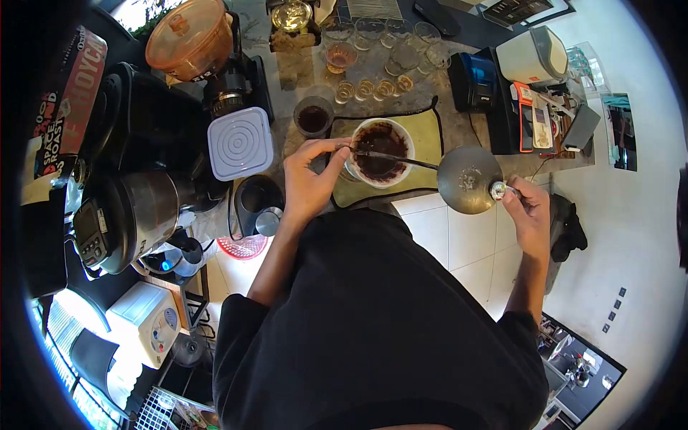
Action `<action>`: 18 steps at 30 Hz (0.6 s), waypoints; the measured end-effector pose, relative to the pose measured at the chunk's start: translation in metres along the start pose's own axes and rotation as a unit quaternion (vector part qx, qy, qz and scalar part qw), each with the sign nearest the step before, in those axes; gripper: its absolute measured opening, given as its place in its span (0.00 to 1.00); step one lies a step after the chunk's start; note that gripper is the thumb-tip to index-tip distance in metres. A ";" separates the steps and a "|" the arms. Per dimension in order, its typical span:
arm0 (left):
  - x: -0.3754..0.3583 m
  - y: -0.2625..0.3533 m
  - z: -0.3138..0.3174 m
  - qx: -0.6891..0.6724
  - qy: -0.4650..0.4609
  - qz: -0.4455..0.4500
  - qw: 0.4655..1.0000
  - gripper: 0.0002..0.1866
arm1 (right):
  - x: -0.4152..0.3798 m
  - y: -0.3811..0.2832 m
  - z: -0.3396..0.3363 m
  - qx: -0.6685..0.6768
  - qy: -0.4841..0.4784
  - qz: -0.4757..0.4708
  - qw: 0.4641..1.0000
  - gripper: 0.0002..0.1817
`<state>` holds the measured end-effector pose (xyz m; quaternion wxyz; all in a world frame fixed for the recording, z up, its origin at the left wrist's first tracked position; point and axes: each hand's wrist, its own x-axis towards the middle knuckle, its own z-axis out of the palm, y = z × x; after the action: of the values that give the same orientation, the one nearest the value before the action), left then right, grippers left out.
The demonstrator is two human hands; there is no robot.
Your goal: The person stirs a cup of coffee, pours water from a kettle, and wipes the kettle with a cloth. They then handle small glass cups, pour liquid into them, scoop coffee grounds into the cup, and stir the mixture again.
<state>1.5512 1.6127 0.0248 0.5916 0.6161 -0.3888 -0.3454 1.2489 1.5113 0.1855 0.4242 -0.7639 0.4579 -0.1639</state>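
My left hand (315, 172) pinches the end of a thin dark handle, close over a white bowl (411, 155). Dark wet stuff like coffee grounds (382, 132) coats the inside of the bowl. This handle runs right to a round grey shallow utensil (466, 193) with pale specks in its middle. At the utensil's right edge, my right hand (527, 211) is closed with thumb and fingers on a small silvery, crumpled-looking piece (498, 190). I cannot tell what that piece is. Under the bowl lies an olive-green cloth (426, 140) with dark edging.
A glass of dark liquid (313, 117) stands left of the bowl, near a lidded container (241, 143). Several small glasses (364, 90) and larger tumblers (369, 32) line the back. Coffee machines (129, 215) crowd the left; a black box (473, 80) stands right.
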 end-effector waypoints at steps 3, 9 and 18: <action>0.000 -0.002 0.000 0.000 -0.001 0.005 1.000 0.06 | -0.004 0.002 -0.004 0.006 -0.007 0.009 1.000 0.15; 0.001 -0.002 0.000 0.004 -0.003 0.009 1.000 0.06 | -0.010 0.000 -0.006 0.002 -0.015 -0.003 1.000 0.15; 0.003 -0.001 -0.001 0.003 -0.008 0.009 1.000 0.06 | -0.018 0.005 -0.012 -0.018 -0.017 0.014 1.000 0.15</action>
<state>1.5531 1.6107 0.0239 0.5896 0.6116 -0.4000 -0.3442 1.2292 1.5190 0.1915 0.4199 -0.7678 0.4643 -0.1367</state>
